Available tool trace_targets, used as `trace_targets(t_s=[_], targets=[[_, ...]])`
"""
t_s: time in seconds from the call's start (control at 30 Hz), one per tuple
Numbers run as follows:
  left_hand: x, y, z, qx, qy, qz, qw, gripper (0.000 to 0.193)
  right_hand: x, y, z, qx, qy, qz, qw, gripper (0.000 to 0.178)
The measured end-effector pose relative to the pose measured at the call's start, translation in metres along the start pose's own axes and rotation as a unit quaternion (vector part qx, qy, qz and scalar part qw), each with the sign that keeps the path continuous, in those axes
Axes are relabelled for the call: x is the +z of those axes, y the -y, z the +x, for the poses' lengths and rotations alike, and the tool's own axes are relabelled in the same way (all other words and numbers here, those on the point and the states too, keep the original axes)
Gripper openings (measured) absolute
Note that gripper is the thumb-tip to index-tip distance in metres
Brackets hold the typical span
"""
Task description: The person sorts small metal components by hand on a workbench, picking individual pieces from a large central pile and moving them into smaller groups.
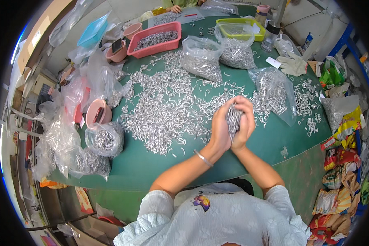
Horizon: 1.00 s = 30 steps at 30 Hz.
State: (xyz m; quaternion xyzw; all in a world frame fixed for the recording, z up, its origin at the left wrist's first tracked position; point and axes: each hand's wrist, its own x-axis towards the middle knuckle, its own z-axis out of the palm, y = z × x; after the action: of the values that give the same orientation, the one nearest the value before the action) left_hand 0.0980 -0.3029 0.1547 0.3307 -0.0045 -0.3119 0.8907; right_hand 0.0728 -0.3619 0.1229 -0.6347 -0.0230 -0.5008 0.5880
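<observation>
My left hand [220, 128] and my right hand [246, 123] are cupped against each other above the table, fingers curled. A heap of small curved silvery metal pieces [233, 118] is held between the two palms. Beneath and to the left, a broad layer of the same kind of curved pieces [164, 106] lies loose on the green table [168, 168]. Just right of my hands is a clear plastic bag [289, 96] with longer silvery metal parts in and beside it. My wrists nearly touch, and the fingers partly hide the held pieces.
Filled clear bags [201, 61] and a pink basket [156, 39] stand at the back, near a lime-green tray [260, 36]. Bags and a pink cup [98, 110] crowd the left. A white glove [293, 64] lies far right. Another person's hand [176, 8] is across the table.
</observation>
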Motion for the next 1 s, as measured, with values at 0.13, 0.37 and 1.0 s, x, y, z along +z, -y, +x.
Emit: trace_targets(t_s=[0.13, 0.37, 1.0], targets=[[0.041, -0.028, 0.084, -0.001, 0.028, -0.020, 0.999, 0.027, 0.017, -0.025, 0.090, 0.008, -0.061, 0.016, 0.998, 0.022], [0.098, -0.086, 0.271, -0.020, 0.021, -0.042, 0.999, 0.026, 0.051, -0.117, 0.259, 0.282, -0.228, 0.287, 0.887, 0.030], [0.076, -0.116, 0.314, 0.001, 0.064, 0.475, 0.878, 0.034, 0.004, -0.133, 0.286, 0.479, 0.125, -0.074, 0.866, 0.050]])
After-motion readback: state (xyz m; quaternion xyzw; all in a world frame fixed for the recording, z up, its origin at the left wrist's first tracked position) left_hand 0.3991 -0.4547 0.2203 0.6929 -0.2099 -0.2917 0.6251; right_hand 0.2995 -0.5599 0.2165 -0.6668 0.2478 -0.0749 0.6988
